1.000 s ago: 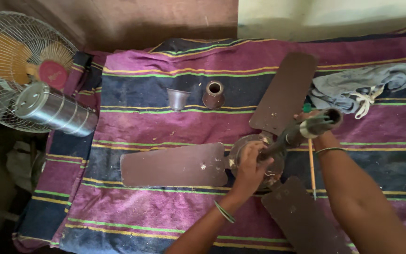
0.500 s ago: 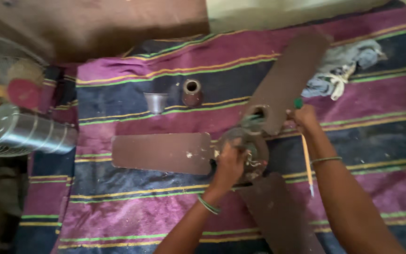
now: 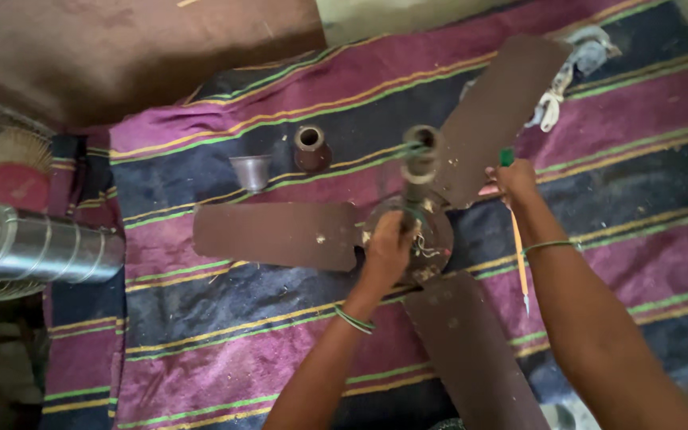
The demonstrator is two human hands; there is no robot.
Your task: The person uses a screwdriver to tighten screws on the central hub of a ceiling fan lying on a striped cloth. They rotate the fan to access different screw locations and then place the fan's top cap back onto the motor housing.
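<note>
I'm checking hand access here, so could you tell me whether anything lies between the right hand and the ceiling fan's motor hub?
Nothing visible does. The right hand rests on a fan blade beside the motor hub, which the left hand grips.

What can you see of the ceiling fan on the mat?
The ceiling fan lies on the striped mat, dusty brown, with three flat blades spread out and speckled with pale flecks. Its down rod stands up from the round motor hub, loose wires showing. The left hand rests on the hub; the right hand is beside a blade.
</note>
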